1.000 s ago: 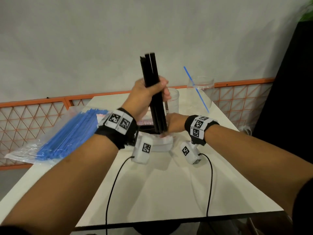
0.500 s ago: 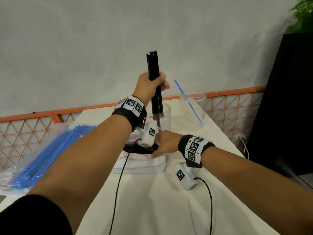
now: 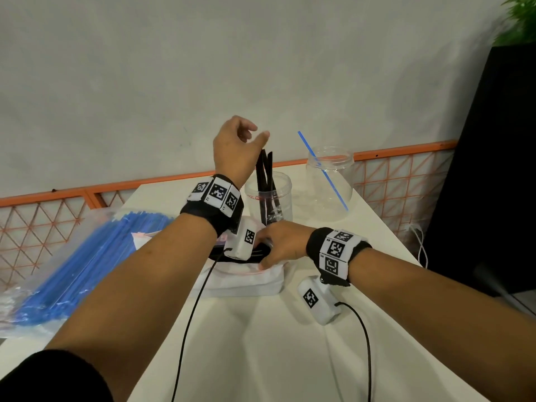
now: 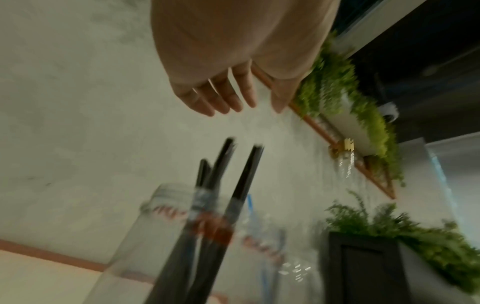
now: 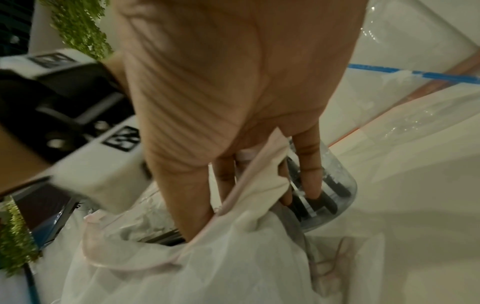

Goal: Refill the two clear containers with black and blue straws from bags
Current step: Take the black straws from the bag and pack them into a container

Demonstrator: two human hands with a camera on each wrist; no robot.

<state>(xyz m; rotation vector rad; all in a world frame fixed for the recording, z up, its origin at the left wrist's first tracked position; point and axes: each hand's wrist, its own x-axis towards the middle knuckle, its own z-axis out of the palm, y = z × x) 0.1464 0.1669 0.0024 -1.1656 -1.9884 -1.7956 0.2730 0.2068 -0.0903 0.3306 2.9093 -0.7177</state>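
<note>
The left hand (image 3: 236,149) is raised above the nearer clear container (image 3: 268,198), and its grip is seen spread: in the left wrist view the fingers (image 4: 228,96) are extended and slightly parted, nothing being held between them. Just below that hand, the black straws (image 3: 265,181) are stood in the nearer clear container, leaning a little apart, their upper ends projecting above its rim.

The right hand (image 3: 280,245) is laid on the mouth of the white bag (image 3: 246,278), close in front of the nearer container. In the right wrist view the fingers (image 5: 187,195) are seen pushed into the bag opening, with the thin plastic edge caught between them; dark straws are glimpsed inside the bag beneath the thumb side. Whether a straw is actually pinched cannot be told.

Further toward the far right corner of the worktop (image 3: 290,358), the second clear container (image 3: 330,184) is stood, and a single blue straw (image 3: 322,169) is leaned in it, its upper end tilted to the left above the rim.

Along the left edge of the worktop, a clear bag of blue straws (image 3: 75,265) is laid lengthwise, partly overhanging that edge. Marker bands and white camera units with black cables are worn at both wrists.
</note>
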